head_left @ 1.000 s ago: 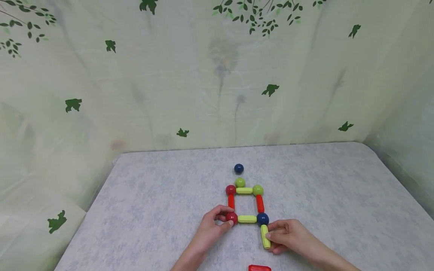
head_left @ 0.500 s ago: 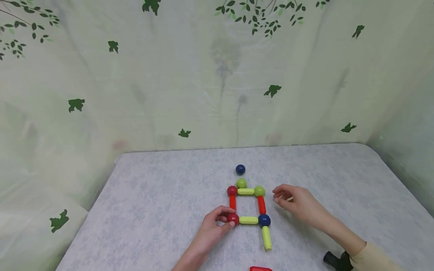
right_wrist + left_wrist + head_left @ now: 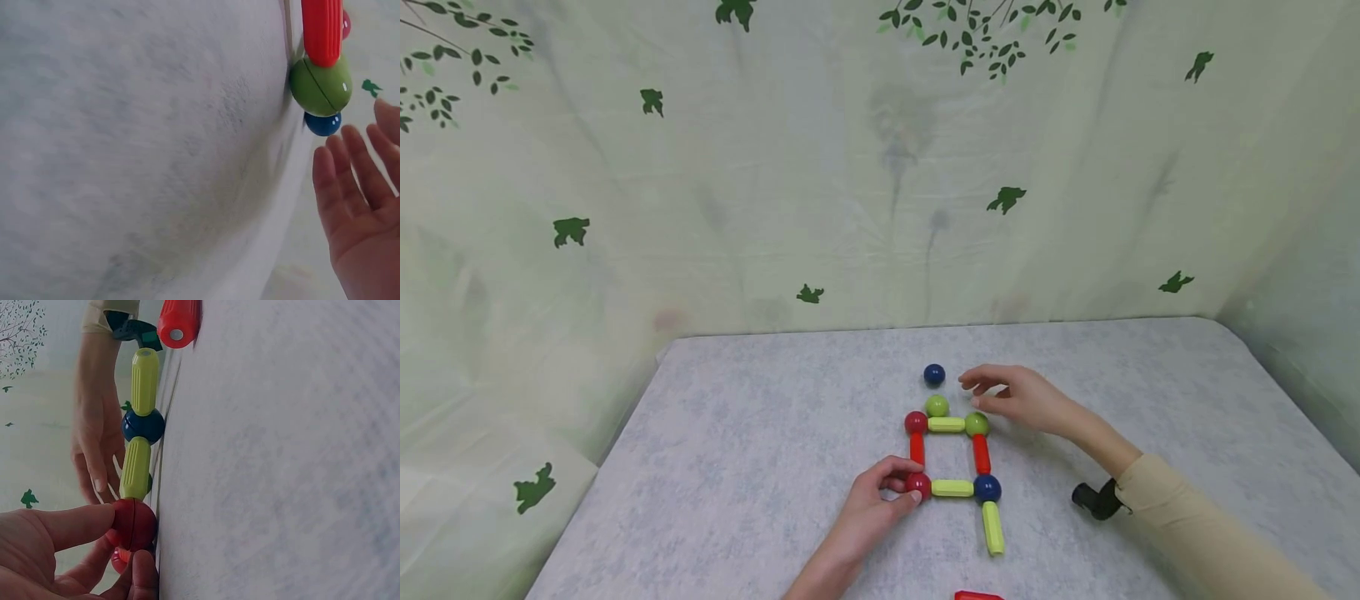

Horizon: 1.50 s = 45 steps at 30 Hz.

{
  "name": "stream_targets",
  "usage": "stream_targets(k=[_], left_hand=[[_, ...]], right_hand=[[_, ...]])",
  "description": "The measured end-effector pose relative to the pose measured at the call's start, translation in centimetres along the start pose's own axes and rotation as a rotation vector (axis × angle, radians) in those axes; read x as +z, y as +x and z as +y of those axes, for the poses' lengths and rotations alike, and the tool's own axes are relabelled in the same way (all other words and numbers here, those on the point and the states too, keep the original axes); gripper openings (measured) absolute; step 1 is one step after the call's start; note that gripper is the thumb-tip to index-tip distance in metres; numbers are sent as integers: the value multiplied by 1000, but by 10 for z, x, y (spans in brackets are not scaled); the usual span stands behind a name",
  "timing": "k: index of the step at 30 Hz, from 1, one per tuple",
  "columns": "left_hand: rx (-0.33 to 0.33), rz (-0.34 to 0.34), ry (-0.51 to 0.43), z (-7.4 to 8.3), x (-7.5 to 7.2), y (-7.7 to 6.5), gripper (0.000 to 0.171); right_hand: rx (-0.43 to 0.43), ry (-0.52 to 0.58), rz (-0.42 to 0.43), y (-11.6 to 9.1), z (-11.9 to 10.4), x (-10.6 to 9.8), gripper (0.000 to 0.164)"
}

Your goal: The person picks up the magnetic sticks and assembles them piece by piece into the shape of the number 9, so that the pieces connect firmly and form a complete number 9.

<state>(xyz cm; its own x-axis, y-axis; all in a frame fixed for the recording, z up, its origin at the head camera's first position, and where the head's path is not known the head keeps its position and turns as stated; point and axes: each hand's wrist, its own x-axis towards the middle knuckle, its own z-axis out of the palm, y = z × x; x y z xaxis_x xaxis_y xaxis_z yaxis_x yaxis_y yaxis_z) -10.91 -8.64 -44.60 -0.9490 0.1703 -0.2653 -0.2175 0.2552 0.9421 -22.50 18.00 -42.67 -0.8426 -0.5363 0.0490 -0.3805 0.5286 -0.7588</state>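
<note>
Near the table's middle lies a square of magnetic rods and balls. My left hand [image 3: 872, 502] pinches the red ball [image 3: 918, 485] at its near left corner between thumb and fingers. From the blue corner ball [image 3: 987, 488] a yellow-green rod [image 3: 993, 529] juts toward me. The far corners are another red ball [image 3: 916, 422] and a green ball [image 3: 320, 87]. A second green ball [image 3: 937, 406] sits against the far side, and a loose blue ball [image 3: 934, 375] lies beyond it. My right hand [image 3: 1018, 398] hovers right of these two, fingers loosely spread, holding nothing.
A red rod [image 3: 977, 596] lies at the near edge of the head view, partly cut off. A black wrist device [image 3: 1097, 500] is strapped at my right sleeve. A pale curtain with leaf prints [image 3: 850, 167] stands behind the table.
My right hand has let go of the yellow-green rod at the blue corner ball and moved away from me, toward the loose blue ball. The left hand stays on the red ball.
</note>
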Motion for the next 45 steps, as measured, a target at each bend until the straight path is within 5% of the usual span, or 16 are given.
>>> stream_targets(k=[9,17,30,45], left_hand=[[-21,-14,3,0,-2,2,32],[-32,-15,-7,-3,0,4,32],[-37,-10,4,-4,0,5,33],[-39,-11,2,-3,0,4,34]], right_hand=[[-43,135,-182,32,5,4,39],[-44,101,-245,44,7,14,36],[-42,91,-112,34,12,10,35],[82,154,91,-33,1,3,40]])
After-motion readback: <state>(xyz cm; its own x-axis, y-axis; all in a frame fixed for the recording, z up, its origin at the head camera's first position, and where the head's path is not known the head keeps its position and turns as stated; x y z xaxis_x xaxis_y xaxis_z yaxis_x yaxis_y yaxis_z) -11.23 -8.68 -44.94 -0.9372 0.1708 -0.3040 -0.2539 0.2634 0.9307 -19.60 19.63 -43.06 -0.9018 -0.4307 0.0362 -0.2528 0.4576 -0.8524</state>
